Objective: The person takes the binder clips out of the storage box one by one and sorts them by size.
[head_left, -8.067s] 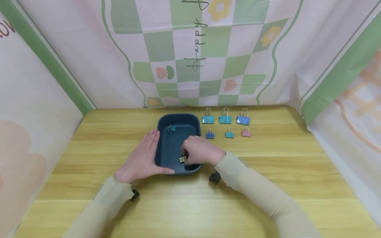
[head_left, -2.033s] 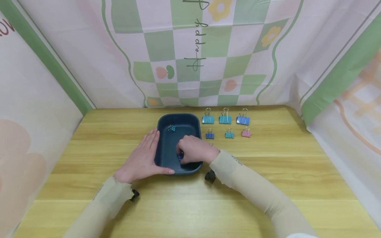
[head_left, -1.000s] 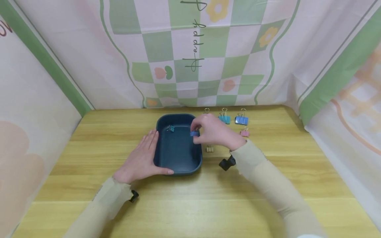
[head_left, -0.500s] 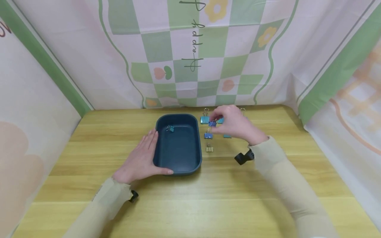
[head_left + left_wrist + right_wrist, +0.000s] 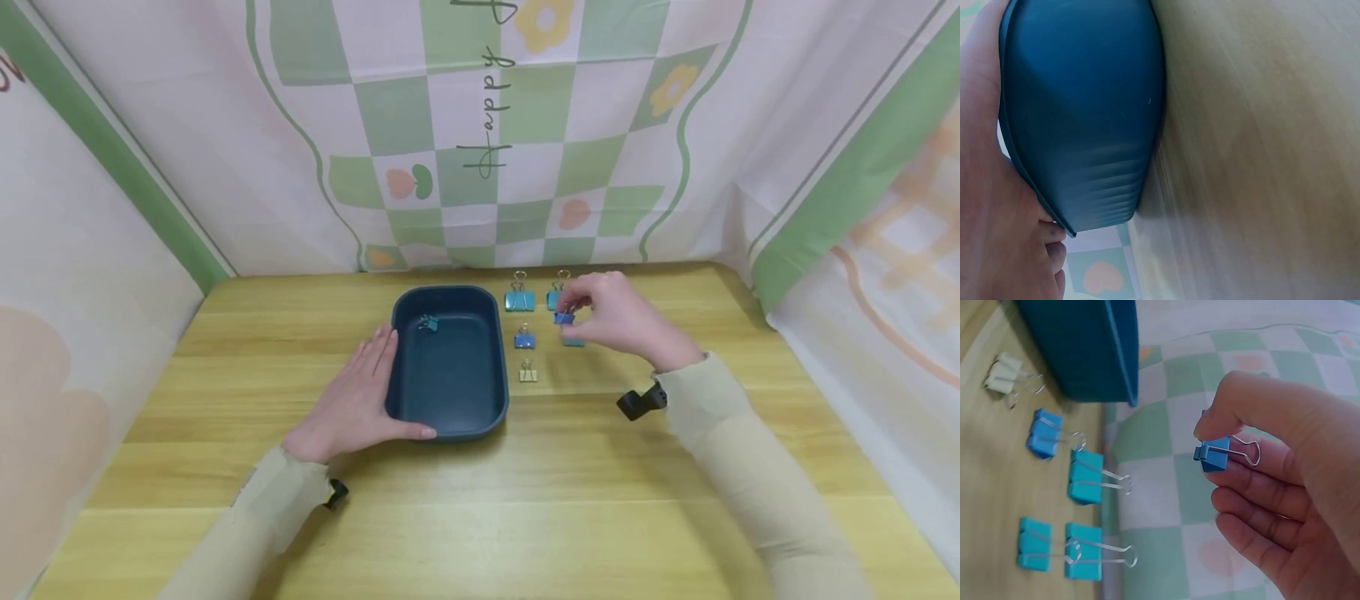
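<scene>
My left hand [image 5: 351,400] rests along the left rim of a dark blue tray [image 5: 450,375], fingers straight and thumb over the near corner. In the left wrist view the hand lies on the rim above the tray's ribbed outer wall [image 5: 1085,119]. My right hand [image 5: 626,321] pinches a small blue binder clip [image 5: 1215,455] between thumb and fingers, its wire handles towards the palm. That hand is over the rows of clips, partly covering a small teal binder clip [image 5: 573,342]. One small teal binder clip [image 5: 429,323] lies in the tray's far left part.
Right of the tray, a large teal binder clip [image 5: 520,302], a small blue binder clip [image 5: 525,340] and a small cream binder clip [image 5: 528,375] form a column. A second large teal clip [image 5: 554,298] stands beside them. A patterned cloth [image 5: 465,125] hangs behind the table.
My right hand has lifted the small blue binder clip out of the tray and carried it right over the rows. The cream binder clip went from the tray to the table. My left hand stays put.
</scene>
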A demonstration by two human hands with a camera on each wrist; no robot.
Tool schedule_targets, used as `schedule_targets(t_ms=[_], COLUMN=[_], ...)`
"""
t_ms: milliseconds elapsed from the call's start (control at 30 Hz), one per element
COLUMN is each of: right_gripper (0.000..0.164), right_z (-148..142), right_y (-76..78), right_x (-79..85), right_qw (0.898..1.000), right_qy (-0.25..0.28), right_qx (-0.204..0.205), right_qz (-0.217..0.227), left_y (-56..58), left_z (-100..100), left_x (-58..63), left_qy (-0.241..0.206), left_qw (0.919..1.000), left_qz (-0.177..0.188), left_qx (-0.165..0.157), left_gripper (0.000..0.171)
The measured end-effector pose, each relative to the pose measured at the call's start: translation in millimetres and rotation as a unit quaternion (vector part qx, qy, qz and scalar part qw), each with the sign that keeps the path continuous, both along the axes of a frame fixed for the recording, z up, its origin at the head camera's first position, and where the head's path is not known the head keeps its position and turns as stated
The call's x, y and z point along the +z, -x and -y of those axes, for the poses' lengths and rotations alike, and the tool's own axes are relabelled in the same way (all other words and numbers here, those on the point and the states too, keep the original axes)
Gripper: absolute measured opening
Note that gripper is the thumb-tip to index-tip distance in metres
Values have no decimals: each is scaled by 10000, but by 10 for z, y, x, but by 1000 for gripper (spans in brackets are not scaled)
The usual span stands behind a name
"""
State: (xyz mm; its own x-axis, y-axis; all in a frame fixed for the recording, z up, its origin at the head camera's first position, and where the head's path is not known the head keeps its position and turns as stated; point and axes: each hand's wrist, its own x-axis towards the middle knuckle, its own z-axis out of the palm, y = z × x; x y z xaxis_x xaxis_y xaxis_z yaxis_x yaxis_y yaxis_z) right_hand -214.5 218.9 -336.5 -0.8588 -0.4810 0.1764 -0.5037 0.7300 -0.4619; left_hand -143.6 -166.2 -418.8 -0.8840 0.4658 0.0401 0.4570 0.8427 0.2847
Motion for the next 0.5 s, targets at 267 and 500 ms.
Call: schedule_targets(t_ms=[267,500], right_gripper=[18,20], right_z=[-139,-321], right_y=[-14,-46], right_x=[-210,-514], right_qw=[9989,9966], right_qy=[-173,-337], right_qx=[-136,-265], right_qz=[405,702], left_y=[6,10], left_z=[2,3], left_x=[-4,-4], left_qy=[21,67], left_qw=[10000,10000], left_qz=[-33,30], left_qx=[-6,28], left_gripper=[148,147])
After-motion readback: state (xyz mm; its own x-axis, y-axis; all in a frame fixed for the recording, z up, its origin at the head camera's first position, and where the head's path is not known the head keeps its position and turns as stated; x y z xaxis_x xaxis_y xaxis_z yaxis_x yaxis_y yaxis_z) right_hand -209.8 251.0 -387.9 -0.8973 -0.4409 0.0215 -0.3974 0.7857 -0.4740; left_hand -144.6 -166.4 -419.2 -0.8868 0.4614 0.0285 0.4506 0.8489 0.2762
